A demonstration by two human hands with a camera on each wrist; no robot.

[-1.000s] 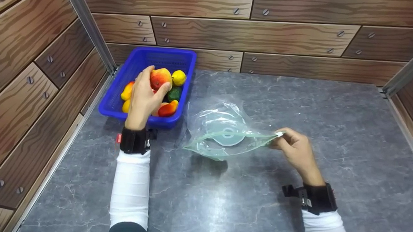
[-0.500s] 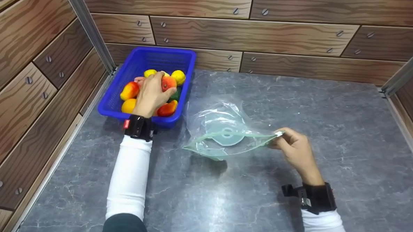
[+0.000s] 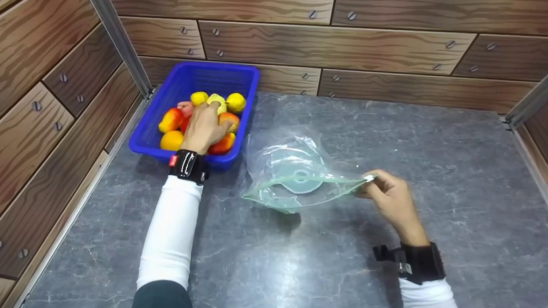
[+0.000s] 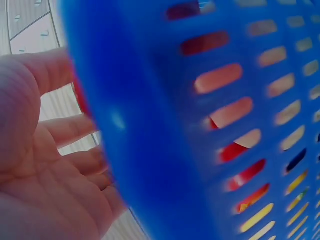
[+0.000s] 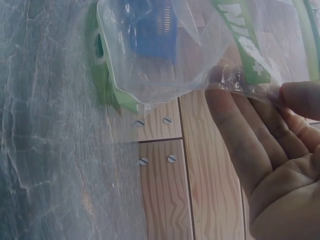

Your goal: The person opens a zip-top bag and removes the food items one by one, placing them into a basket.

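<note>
My left hand reaches into a blue plastic basket, its fingers spread over the fruit. A red-orange mango-like fruit lies beside the thumb. In the left wrist view the palm of the left hand is bare; the basket rim hides the fingertips, and a sliver of red shows between thumb and fingers. My right hand pinches the right corner of a clear zip bag with a green-edged mouth, held partly open. In the right wrist view the right hand grips the bag's film.
Around the left hand sit an orange, a yellow-red mango, a lemon and other fruit. The grey marbled tabletop extends around the bag. Wood-patterned walls stand at the back and sides.
My left hand has lowered a mango-like fruit into the basket, let it go at the right side, and moved slightly down and left of it. The right hand and zip bag have stayed put.
</note>
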